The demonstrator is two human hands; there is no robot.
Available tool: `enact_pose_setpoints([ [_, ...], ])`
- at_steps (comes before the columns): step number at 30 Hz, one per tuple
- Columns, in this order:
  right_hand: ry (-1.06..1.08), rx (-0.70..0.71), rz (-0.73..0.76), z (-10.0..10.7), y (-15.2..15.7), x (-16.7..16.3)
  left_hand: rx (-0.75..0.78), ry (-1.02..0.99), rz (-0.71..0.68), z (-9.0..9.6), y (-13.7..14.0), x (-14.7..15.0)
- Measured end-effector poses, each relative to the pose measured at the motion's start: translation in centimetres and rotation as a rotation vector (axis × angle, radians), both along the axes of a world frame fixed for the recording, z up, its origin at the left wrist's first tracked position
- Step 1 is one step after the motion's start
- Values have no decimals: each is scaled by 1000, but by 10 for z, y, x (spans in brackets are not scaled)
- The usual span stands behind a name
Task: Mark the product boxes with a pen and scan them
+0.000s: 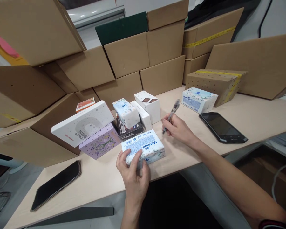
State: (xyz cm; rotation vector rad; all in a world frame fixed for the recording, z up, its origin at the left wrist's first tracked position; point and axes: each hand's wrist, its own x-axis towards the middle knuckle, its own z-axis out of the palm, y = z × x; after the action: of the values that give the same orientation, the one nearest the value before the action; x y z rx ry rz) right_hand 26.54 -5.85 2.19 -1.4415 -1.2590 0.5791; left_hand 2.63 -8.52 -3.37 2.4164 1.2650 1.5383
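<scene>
Head view shows me the right hand closed around a pen, which points down over the counter, to the side of the Manhua box; whether its tip touches the surface, I cannot tell. The left hand has its fingers spread on the top and near side of this box, but if they grip it or only press, I cannot tell. The box lies flat near the front edge, just before the dark box. I judge that the step in hand is to steady the box while the pen is ready. For the next move, in my opinion, a firm left hand and a fine control of the pen are needed, with care not to push the box against the dark one.
</scene>
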Motion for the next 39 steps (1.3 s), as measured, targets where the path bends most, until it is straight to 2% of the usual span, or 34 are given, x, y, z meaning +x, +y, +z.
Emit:
enact_pose_setpoints([
  [4, -428, -263, 26, -11, -2, 16, 8, 17, 13, -2, 1, 1],
  [7, -647, -380, 9, -24, -1, 18, 16, 4, 1, -3, 2, 0],
  [13, -751, -448, -78, -28, -5, 7, 21, -13, -5, -4, 4, 0],
  [15, -783, -398, -126, -28, -17, 5, 20, -15, -1, -4, 4, 0],
  [17, -848, -242, -253, -32, -38, 8, 12, -21, -4, -4, 3, 0],
  [19, -938, -40, -477, -39, -65, 17, -17, -39, -16, -5, 1, -1],
  [20, -986, 5, -610, -43, -78, 23, -33, -56, -22, -5, 0, -1],
  [22, -1013, -54, -874, -49, -103, 37, -44, -99, -26, -5, -1, -2],
  [24, -967, -217, -1008, -53, -120, 50, -12, -142, -15, -5, -1, -3],
  [26, -882, -419, -988, -54, -128, 60, 35, -179, 0, -7, -1, -4],
  [28, -795, -599, -893, -54, -127, 68, 60, -226, 1, -10, 1, -6],
  [30, -742, -697, -839, -54, -121, 73, 67, -274, -9, -13, 2, -7],
  [32, -739, -705, -853, -55, -115, 76, 97, -310, -10, -17, 2, -8],
  [35, -781, -633, -908, -56, -112, 74, 195, -337, 15, -19, 3, -10],
  [39, -760, -530, -916, -55, -129, 62, 259, -431, -16, -20, 4, -12],
])
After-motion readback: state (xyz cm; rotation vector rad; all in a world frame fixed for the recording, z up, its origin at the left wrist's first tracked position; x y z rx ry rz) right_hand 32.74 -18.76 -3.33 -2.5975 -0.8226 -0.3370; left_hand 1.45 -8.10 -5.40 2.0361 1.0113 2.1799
